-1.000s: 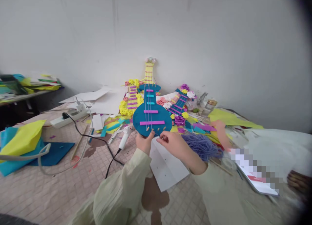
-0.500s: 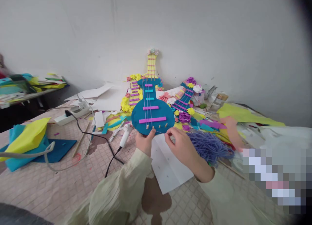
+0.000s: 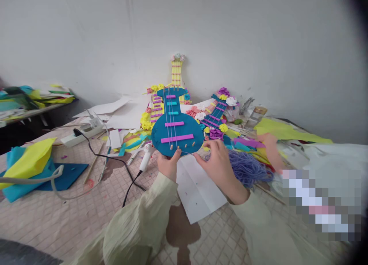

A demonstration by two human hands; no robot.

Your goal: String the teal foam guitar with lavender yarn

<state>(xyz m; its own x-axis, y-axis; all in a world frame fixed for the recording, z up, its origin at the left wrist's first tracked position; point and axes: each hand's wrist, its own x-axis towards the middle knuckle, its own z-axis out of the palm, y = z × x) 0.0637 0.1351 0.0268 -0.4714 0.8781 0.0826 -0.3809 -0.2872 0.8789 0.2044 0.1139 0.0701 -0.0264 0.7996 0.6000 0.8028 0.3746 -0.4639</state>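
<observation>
A blue toy guitar (image 3: pixel 178 129) stands upright above the table, with purple and light-blue bars across it, small wooden pegs along its bottom edge and pale strings down its left half. My left hand (image 3: pixel 169 166) grips its lower edge, thumb in front beside a peg. From near that thumb a loose yarn end (image 3: pixel 186 152) runs towards my right hand (image 3: pixel 216 163). The right thumb and forefinger are apart, close to the guitar's lower right edge, with the yarn end by the thumb tip. Below the guitar lies a creased white sheet (image 3: pixel 198 192).
A white glue gun (image 3: pixel 146 157) with a black cord lies to the left, near a power strip (image 3: pixel 82 136). Bluish-purple yarn (image 3: pixel 248 167) is heaped at the right. Behind stand a yellow paper guitar (image 3: pixel 176 73), another blue guitar (image 3: pixel 214 113) and a glass jar (image 3: pixel 257 115).
The thumb and forefinger of my right hand, pinched on the yarn before, have come apart. My left hand keeps its hold on the guitar. The whole view has shifted slightly.
</observation>
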